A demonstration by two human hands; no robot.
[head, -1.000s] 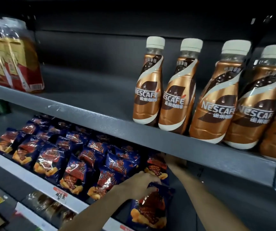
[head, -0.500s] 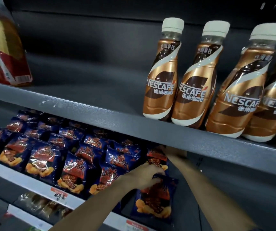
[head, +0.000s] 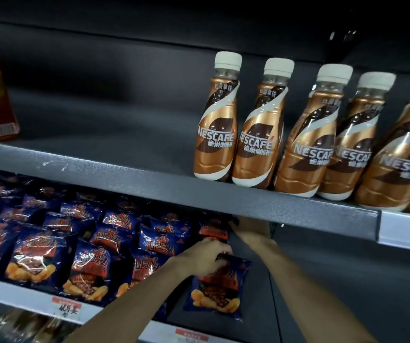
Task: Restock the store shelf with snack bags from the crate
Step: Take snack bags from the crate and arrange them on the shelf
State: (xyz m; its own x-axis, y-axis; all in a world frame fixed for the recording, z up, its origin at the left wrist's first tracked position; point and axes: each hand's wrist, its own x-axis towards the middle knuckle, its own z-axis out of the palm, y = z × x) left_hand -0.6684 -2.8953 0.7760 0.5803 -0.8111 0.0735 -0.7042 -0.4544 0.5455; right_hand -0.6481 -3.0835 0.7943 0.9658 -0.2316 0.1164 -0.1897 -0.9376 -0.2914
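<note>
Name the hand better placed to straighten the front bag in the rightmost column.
Left. The left hand already grips the top of that front bag; the right hand is deeper, at a rear bag.

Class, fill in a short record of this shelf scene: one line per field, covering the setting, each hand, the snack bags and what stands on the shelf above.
setting: store shelving, seen from a head camera
left hand: grips the top of the front snack bag
right hand: reaches deep under the upper shelf, beside a rear bag; fingers hidden
snack bags: dark blue, in rows on the lower shelf
coffee bottles: upright in a row, white caps
price tag: red, on the lower shelf edge
</note>
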